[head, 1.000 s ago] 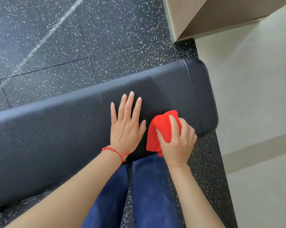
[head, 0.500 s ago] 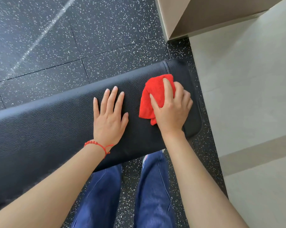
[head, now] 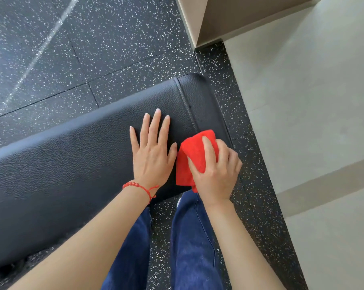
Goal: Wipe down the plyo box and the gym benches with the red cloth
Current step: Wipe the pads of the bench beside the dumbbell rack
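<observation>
- Far left/top: black rubber gym floor (head: pixel 51 59), white-flecked, tile seams showing; a pale streak runs diagonally across it.
- Gym bench (head: pixel 62 164): black textured vinyl pad, runs diagonally from lower left up to its rounded end near centre. Stitched seam crosses the pad close to that end.
- Left hand (head: pixel 153 155): flat on the pad, palm down, fingers spread wide, holding nothing. Prob. there to brace body weight & steady the pad while the other hand scrubs. Red beaded bracelet (head: pixel 139 186) on the wrist.
- Red cloth (head: pixel 192 160): bunched into a wad, pressed on the pad's near edge by the end, just beside the left thumb. A bit hangs past the edge.
- Right hand (head: pixel 215 170): closed over the cloth, index finger on top, other fingers curled round it – grip looks meant to push down w/ pressure. Judged: mid-wipe on the bench's end section; rest of the pad to the left likely still to do.
- Below: blue jeans (head: pixel 189 248), person standing tight against the bench.
- Right: beige raised platform (head: pixel 313 122) w/ step edges. Plyo box – can't tell if in view.
</observation>
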`<state>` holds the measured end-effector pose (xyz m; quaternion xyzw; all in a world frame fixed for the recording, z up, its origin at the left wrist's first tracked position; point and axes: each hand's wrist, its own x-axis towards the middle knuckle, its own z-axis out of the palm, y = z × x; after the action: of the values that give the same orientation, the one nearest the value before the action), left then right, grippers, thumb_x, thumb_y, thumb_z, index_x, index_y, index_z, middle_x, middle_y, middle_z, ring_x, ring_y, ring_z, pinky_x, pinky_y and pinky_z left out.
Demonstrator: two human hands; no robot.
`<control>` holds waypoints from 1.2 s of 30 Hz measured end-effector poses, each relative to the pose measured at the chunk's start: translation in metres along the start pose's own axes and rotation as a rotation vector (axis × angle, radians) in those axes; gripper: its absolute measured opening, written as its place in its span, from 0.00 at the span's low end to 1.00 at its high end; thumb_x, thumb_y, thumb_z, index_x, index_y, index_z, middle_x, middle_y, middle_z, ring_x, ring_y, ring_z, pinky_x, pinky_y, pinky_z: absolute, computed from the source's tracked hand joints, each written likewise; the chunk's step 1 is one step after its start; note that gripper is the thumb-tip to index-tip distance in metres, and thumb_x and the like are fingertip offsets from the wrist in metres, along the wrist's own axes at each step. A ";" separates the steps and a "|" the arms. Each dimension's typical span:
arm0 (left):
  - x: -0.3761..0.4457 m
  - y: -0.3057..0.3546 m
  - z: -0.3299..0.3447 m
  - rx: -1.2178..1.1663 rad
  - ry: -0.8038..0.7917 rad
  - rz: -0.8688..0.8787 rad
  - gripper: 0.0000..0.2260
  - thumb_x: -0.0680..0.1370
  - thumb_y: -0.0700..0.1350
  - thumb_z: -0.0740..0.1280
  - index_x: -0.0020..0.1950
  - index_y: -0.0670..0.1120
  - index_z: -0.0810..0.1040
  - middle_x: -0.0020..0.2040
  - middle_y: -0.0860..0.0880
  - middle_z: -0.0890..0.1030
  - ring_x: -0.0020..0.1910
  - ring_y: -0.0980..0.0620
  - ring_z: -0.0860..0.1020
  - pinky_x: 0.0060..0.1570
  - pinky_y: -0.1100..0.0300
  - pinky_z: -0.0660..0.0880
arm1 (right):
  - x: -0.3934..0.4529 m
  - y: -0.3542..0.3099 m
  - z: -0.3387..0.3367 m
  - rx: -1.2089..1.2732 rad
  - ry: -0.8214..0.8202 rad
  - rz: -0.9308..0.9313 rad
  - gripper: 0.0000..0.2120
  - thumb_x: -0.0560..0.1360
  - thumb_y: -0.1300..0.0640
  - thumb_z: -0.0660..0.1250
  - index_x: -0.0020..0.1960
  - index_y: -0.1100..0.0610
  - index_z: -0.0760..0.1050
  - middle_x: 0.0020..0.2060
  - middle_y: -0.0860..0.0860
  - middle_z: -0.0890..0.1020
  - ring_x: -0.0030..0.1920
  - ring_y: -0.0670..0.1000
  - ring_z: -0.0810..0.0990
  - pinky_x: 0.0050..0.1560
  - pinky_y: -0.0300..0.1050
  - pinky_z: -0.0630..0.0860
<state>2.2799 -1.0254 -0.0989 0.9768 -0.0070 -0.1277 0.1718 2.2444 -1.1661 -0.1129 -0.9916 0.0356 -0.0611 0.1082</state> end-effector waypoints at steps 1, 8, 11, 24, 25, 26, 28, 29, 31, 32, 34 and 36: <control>0.002 0.002 0.002 0.003 -0.004 0.018 0.25 0.76 0.47 0.60 0.72 0.43 0.64 0.74 0.43 0.60 0.73 0.41 0.56 0.68 0.38 0.48 | 0.009 -0.003 0.001 0.010 0.007 0.017 0.21 0.68 0.44 0.71 0.57 0.54 0.78 0.52 0.57 0.80 0.45 0.60 0.78 0.46 0.53 0.73; 0.004 -0.002 0.008 0.049 0.004 0.036 0.23 0.77 0.48 0.53 0.72 0.46 0.64 0.74 0.44 0.62 0.73 0.43 0.58 0.68 0.39 0.49 | 0.087 -0.021 0.008 0.057 -0.025 0.046 0.23 0.67 0.43 0.70 0.59 0.53 0.77 0.53 0.56 0.80 0.45 0.60 0.78 0.44 0.52 0.72; 0.004 0.000 0.010 0.076 0.008 0.031 0.24 0.77 0.49 0.53 0.72 0.45 0.64 0.74 0.43 0.62 0.73 0.42 0.58 0.68 0.38 0.49 | 0.104 -0.025 0.007 0.080 -0.067 0.076 0.24 0.69 0.43 0.70 0.61 0.53 0.76 0.55 0.55 0.79 0.47 0.60 0.76 0.45 0.52 0.70; 0.008 0.021 0.016 0.091 0.051 0.010 0.25 0.77 0.51 0.54 0.72 0.42 0.64 0.73 0.41 0.62 0.73 0.42 0.57 0.69 0.39 0.48 | 0.131 0.037 0.000 0.695 -0.316 0.331 0.25 0.71 0.47 0.71 0.65 0.53 0.71 0.57 0.54 0.77 0.57 0.54 0.76 0.59 0.44 0.69; 0.008 0.023 0.017 0.097 0.046 0.017 0.25 0.77 0.51 0.54 0.72 0.42 0.64 0.73 0.41 0.61 0.73 0.42 0.57 0.69 0.39 0.48 | 0.127 0.041 0.002 0.739 -0.314 0.368 0.24 0.71 0.48 0.71 0.65 0.53 0.71 0.57 0.53 0.77 0.57 0.53 0.76 0.58 0.41 0.67; 0.010 0.025 0.019 0.106 0.038 0.029 0.25 0.77 0.51 0.54 0.72 0.42 0.63 0.74 0.41 0.61 0.73 0.42 0.57 0.69 0.39 0.48 | 0.122 0.044 0.004 0.766 -0.309 0.393 0.24 0.71 0.48 0.71 0.64 0.54 0.72 0.57 0.53 0.78 0.57 0.52 0.76 0.57 0.39 0.66; 0.011 0.026 0.021 0.127 0.017 0.059 0.25 0.77 0.51 0.54 0.72 0.42 0.63 0.74 0.41 0.61 0.73 0.42 0.57 0.69 0.39 0.49 | 0.111 0.052 0.005 0.800 -0.320 0.432 0.24 0.71 0.48 0.71 0.64 0.53 0.72 0.58 0.53 0.78 0.57 0.50 0.76 0.55 0.35 0.65; 0.012 0.026 0.022 0.136 0.010 0.068 0.25 0.77 0.51 0.54 0.72 0.41 0.63 0.73 0.40 0.61 0.73 0.41 0.57 0.69 0.38 0.49 | 0.104 0.058 0.005 0.815 -0.334 0.454 0.24 0.71 0.48 0.71 0.64 0.53 0.72 0.57 0.52 0.78 0.56 0.49 0.76 0.55 0.33 0.65; 0.012 0.024 0.023 0.150 0.010 0.078 0.26 0.77 0.52 0.54 0.72 0.41 0.63 0.73 0.40 0.61 0.72 0.41 0.57 0.69 0.39 0.50 | 0.087 0.070 0.002 0.845 -0.372 0.505 0.24 0.71 0.48 0.72 0.64 0.52 0.72 0.56 0.50 0.79 0.55 0.47 0.77 0.54 0.32 0.66; 0.012 0.023 0.024 0.155 0.012 0.083 0.26 0.77 0.52 0.54 0.72 0.41 0.63 0.73 0.40 0.61 0.73 0.41 0.57 0.69 0.39 0.50 | 0.077 0.078 0.001 0.859 -0.397 0.531 0.23 0.71 0.48 0.72 0.63 0.51 0.72 0.55 0.49 0.80 0.54 0.46 0.77 0.54 0.32 0.67; 0.011 0.021 0.027 0.159 0.014 0.086 0.25 0.78 0.52 0.54 0.73 0.41 0.62 0.74 0.40 0.60 0.73 0.41 0.56 0.69 0.39 0.49 | 0.057 0.090 -0.003 0.894 -0.433 0.581 0.22 0.70 0.48 0.72 0.63 0.49 0.72 0.54 0.47 0.80 0.53 0.45 0.77 0.55 0.34 0.69; 0.011 0.021 0.029 0.159 0.020 0.083 0.26 0.78 0.52 0.54 0.73 0.41 0.61 0.74 0.40 0.59 0.73 0.41 0.55 0.69 0.39 0.47 | 0.044 0.093 -0.005 0.915 -0.433 0.614 0.22 0.70 0.47 0.72 0.62 0.48 0.73 0.53 0.44 0.79 0.52 0.43 0.77 0.55 0.34 0.69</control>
<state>2.2837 -1.0549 -0.1206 0.9874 -0.0560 -0.1097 0.0990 2.2817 -1.2617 -0.1235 -0.7785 0.2680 0.1677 0.5423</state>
